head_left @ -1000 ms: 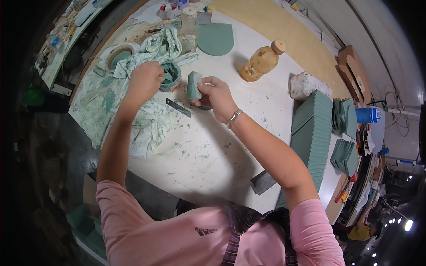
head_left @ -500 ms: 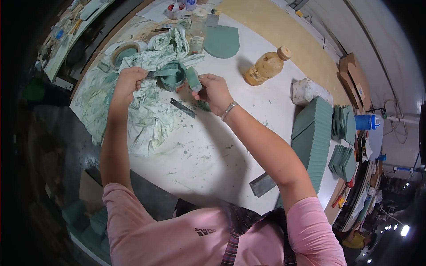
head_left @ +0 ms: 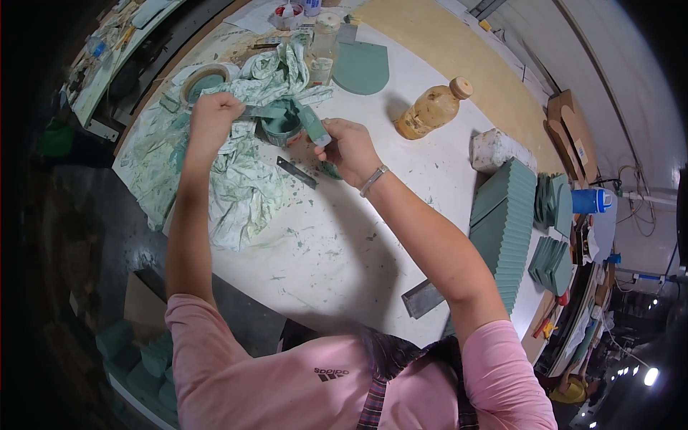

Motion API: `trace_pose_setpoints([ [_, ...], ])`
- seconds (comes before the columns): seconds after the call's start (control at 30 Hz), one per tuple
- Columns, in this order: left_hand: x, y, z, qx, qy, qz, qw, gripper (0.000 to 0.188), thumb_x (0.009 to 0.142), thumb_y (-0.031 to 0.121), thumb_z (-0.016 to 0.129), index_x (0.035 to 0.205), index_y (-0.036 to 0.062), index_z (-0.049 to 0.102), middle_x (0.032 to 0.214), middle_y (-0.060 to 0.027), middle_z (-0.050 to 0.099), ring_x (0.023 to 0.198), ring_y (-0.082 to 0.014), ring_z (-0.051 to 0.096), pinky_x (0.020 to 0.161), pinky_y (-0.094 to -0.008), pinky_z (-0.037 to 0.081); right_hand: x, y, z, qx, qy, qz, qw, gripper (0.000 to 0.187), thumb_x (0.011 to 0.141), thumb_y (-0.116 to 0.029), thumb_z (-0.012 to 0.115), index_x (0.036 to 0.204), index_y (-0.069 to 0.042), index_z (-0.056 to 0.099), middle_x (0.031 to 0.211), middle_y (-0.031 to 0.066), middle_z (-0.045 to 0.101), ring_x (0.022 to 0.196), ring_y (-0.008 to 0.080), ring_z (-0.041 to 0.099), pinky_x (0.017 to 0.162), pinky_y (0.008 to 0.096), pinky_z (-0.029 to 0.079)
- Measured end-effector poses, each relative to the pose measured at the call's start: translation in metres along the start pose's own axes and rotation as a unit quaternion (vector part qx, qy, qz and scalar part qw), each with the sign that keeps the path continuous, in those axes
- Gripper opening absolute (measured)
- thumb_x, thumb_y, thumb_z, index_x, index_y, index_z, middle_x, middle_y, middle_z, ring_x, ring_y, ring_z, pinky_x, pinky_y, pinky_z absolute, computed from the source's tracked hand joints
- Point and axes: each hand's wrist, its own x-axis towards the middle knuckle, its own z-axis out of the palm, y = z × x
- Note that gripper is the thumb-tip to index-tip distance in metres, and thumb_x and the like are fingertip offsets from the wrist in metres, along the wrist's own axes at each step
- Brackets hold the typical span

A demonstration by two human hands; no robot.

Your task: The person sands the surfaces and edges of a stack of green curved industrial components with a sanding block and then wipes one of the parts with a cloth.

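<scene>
My left hand (head_left: 213, 122) is closed around one end of a flat scraper blade (head_left: 266, 112), whose far end carries green paste and lies over a small open tub (head_left: 282, 137). Green paste coats the inside of that tub. At the tub's right rim, my right hand (head_left: 350, 149) grips a small green block (head_left: 313, 127) with a paler lower end; what the block is, I cannot tell. A thin dark metal strip (head_left: 297, 173) lies on the table just below the tub. Under and beside my left arm spreads a white cloth (head_left: 247, 204) stained green.
A capped bottle of yellowish liquid (head_left: 430, 111) stands right of my hands. Behind the tub are a clear bottle (head_left: 323, 50) and a flat green rounded panel (head_left: 362, 68). Stacked ridged green pieces (head_left: 505, 229) line the right side, near a dark metal plate (head_left: 423, 299).
My left hand has moved slightly up and away, with the scraper now angled down to the right. The green block in my right hand has shifted a little and tilted more toward the tub.
</scene>
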Motion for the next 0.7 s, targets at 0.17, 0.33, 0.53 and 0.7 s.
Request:
trace_pose_setpoints([
  [0.17,-0.008,0.025,0.038,0.300,0.055,0.228,0.924,0.006,0.080,0.011,0.068,0.080,0.0060,0.070,0.092,-0.0095,0.067,0.091,-0.0341,0.065,0.076,-0.0461,0.053,-0.007,-0.001,-0.002,0.003,0.035,0.015,0.999,0.016,0.101,-0.012,0.056,0.102,0.001,0.066,0.077,0.0084,0.067,0.056,0.0137,0.061,0.048,0.0259,0.052],
  [0.33,-0.013,0.027,0.044,0.328,-0.005,0.259,0.909,0.005,0.081,0.011,0.068,0.078,0.0067,0.069,0.086,-0.0107,0.062,0.089,-0.0328,0.064,0.073,-0.0465,0.050,-0.015,-0.005,-0.007,-0.030,0.041,0.027,0.998,0.019,0.104,-0.016,0.053,0.109,-0.001,0.064,0.087,0.0064,0.064,0.065,0.0134,0.060,0.056,0.0267,0.050],
  [0.53,0.003,0.029,0.035,0.202,-0.056,0.081,0.974,0.006,0.079,0.007,0.071,0.075,0.0016,0.070,0.073,-0.0101,0.066,0.066,-0.0277,0.063,0.065,-0.0393,0.048,-0.004,-0.001,-0.019,-0.004,0.048,0.010,0.999,0.017,0.102,-0.014,0.055,0.110,0.000,0.063,0.085,0.0102,0.068,0.062,0.0170,0.065,0.054,0.0283,0.057],
  [0.7,0.018,-0.033,0.015,0.008,-0.071,0.008,0.997,0.011,0.079,0.011,0.075,0.077,-0.0002,0.073,0.070,-0.0082,0.067,0.063,-0.0214,0.060,0.062,-0.0344,0.047,-0.005,0.000,-0.005,-0.004,0.031,0.023,0.999,0.018,0.102,-0.013,0.054,0.111,0.001,0.062,0.085,0.0112,0.068,0.062,0.0175,0.066,0.054,0.0286,0.057],
])
